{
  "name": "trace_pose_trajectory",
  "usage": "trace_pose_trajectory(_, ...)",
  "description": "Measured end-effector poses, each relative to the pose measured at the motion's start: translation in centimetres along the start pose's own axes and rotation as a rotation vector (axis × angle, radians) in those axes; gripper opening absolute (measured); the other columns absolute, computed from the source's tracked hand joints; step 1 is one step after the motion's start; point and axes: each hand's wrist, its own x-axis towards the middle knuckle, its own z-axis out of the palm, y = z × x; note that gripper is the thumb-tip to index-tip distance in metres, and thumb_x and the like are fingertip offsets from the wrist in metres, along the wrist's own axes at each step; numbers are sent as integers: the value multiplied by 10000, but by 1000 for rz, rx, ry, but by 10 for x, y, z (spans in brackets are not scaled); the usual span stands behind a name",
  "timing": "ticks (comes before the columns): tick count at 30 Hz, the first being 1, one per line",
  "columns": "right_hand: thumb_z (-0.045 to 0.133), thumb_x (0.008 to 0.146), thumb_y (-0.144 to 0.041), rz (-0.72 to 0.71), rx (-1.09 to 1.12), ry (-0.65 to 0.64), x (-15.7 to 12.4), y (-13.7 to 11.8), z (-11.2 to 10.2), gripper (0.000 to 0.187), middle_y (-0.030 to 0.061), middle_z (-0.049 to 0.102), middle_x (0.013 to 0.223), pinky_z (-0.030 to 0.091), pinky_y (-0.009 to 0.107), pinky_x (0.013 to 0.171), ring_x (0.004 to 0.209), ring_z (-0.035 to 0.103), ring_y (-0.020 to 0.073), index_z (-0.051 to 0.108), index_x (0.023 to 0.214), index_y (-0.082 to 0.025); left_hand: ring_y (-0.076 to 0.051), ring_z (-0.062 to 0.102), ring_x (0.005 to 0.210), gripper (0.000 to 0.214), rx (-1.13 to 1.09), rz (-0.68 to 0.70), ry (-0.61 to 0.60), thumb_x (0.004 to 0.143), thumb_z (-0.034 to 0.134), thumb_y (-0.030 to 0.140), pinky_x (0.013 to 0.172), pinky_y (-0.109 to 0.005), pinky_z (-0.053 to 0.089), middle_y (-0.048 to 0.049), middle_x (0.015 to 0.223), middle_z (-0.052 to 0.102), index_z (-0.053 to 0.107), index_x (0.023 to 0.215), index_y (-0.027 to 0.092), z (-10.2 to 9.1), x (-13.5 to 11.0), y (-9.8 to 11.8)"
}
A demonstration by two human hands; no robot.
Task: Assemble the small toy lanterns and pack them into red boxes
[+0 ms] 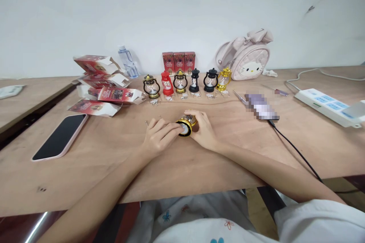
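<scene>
A small gold-and-black lantern (188,122) is tipped on its side above the wooden table, its round base turned toward me. My right hand (204,131) grips its body, thumb below and fingers over the top. The fingers of my left hand (159,136) reach to the white disc in the base; whether they pinch something there is hidden. Behind stands a row of several little lanterns, among them a red lantern (167,83), a black lantern (211,81) and a gold lantern (224,79). Small metal bits lie in front of that row.
Opened red boxes (114,95) pile up at the left, near a water bottle (128,62) and a phone (61,136). Closed red boxes (179,63) and a pink backpack (249,59) stand by the wall. A cabled phone (261,106) and a power strip (327,106) lie right.
</scene>
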Motion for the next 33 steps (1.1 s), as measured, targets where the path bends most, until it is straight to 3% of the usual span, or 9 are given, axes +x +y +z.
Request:
trace_pose_trajectory(10, 638, 759, -171, -1, -38, -36, 0, -1, 0, 423, 51, 621, 1209, 407, 432, 959, 1135, 512, 248, 529, 1160, -251, -150, 488, 698, 147, 18, -26, -60, 892, 536, 110, 621, -321, 291, 13, 789, 718, 644, 894, 210, 0, 3, 0)
trace_pose_trajectory(21, 690, 736, -229, 97, 5, -35, 0, -2, -2, 440, 55, 634, 1145, 441, 415, 894, 1030, 527, 251, 535, 1147, -243, -147, 515, 719, 50, -179, -278, -49, 858, 635, 233, 639, -295, 335, -24, 796, 673, 634, 850, 183, 7, 1, -1)
trace_pose_trajectory(33, 661, 738, -183, 50, -16, -13, 0, 2, 0, 433, 49, 636, 1166, 427, 435, 928, 1072, 536, 252, 534, 1146, -253, -142, 495, 697, 68, -106, -189, -73, 881, 593, 215, 618, -305, 307, -4, 776, 671, 634, 830, 197, 8, 0, -4)
